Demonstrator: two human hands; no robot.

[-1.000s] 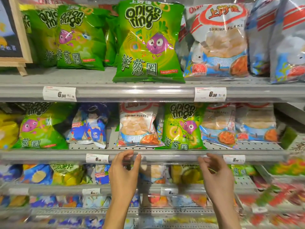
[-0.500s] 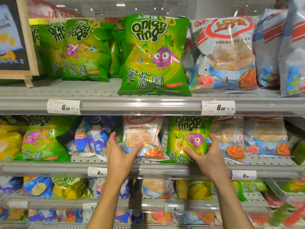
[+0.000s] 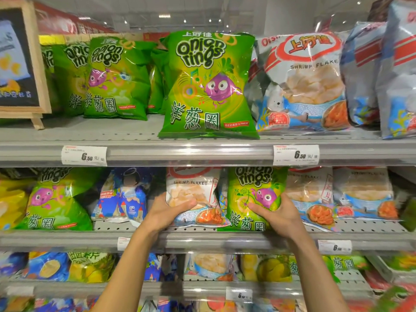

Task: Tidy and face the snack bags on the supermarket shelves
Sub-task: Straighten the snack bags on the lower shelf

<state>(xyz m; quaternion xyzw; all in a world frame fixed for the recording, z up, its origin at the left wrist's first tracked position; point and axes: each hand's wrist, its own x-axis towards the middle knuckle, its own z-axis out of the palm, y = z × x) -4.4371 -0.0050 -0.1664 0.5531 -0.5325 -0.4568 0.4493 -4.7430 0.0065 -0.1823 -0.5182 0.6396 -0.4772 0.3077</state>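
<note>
On the middle shelf, front row: both hands on bags.
Left hand (image 3: 167, 213): thumb and fingers curled round lower left of the clear-and-white plastic shrimp flakes bag (image 3: 194, 197), film dented under the thumb.
Right hand (image 3: 280, 216): fingers wrapped on lower right of the glossy green onion rings bag (image 3: 253, 197), thumb across its front.
Bag positions: side by side, touching, standing at the grey metal shelf lip (image 3: 225, 240), below the white price tag (image 3: 296, 154).
Handling guess: light, air-puffed, slick film, contents crush easily.
Where to hold: low side edges or seams, gentle squeeze.
</note>
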